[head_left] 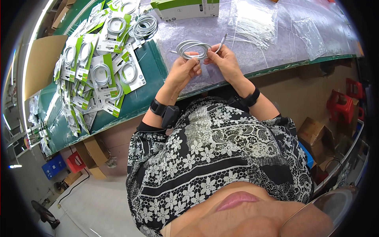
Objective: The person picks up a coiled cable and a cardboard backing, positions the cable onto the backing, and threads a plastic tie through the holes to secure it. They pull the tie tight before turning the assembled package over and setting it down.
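Observation:
A coiled grey-white cable [193,44] is held up between my two hands over the table's edge. My left hand [185,70] pinches the lower left part of the coil. With its fingers closed, my right hand [223,61] grips the coil's right side, and a plug end sticks up above that hand. Another plug end points out at the coil's left. Left of my hands lies a heap of white and green cards [102,73] carrying coiled cables. A bundle of loose coiled cables [143,27] rests at the heap's upper right.
Beyond my hands stands a green and white box [189,10]. White cable ties [252,25] lie in and around a clear bag, with another clear bag [309,37] further right. Red stools [340,106] and a cardboard box [316,136] are on the floor at right.

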Demonstrator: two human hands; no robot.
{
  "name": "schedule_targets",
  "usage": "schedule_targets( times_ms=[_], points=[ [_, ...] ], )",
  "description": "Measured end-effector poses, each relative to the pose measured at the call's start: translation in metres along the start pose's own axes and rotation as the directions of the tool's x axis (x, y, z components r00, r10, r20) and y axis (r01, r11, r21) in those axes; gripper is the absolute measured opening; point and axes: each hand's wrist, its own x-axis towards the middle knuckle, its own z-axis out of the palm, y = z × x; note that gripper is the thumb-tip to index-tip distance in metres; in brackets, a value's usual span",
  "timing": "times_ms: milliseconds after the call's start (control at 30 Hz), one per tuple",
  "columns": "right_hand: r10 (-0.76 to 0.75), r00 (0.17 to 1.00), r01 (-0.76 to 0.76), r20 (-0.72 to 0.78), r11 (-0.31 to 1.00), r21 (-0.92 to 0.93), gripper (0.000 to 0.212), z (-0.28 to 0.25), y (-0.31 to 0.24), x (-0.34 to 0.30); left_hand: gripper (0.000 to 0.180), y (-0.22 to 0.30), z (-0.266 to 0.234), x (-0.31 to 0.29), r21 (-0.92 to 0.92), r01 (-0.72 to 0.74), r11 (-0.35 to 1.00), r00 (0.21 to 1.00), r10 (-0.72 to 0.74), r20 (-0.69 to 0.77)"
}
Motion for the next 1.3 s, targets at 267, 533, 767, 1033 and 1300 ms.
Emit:
schedule_targets(
  times_ms=[267,533,767,1033,1300],
  points=[
    [-0.092,0.982,0.138,0.166,0.947,-0.29,0.018,-0.002,0.003,-0.001,0.013,0.004,-0.001,0.005,0.052,0.073,0.996,0.997,-0.072,-0.013],
    [0.224,0.961,-0.248,0.16,0.957,0.153,0.022,-0.007,-0.004,0.009,0.016,-0.008,0.007,-0.001,0.114,-0.191,0.975,0.981,0.188,0.04],
    [0.366,0.89,-0.454,0.271,0.752,0.478,0.026,-0.007,0.003,0.011,0.022,-0.012,0.006,-0.001,0.201,-0.318,0.926,0.948,0.311,0.069],
    [0.355,0.913,-0.405,0.203,0.849,0.338,0.024,0.002,-0.006,0.01,0.019,-0.01,0.005,0.0,0.309,-0.307,0.9,0.944,0.329,-0.021],
    [0.19,0.96,-0.223,0.204,0.962,0.154,0.023,0.004,-0.006,0.012,0.014,-0.01,0.0,0.002,-0.052,-0.233,0.971,0.972,0.233,-0.007]
  ],
)
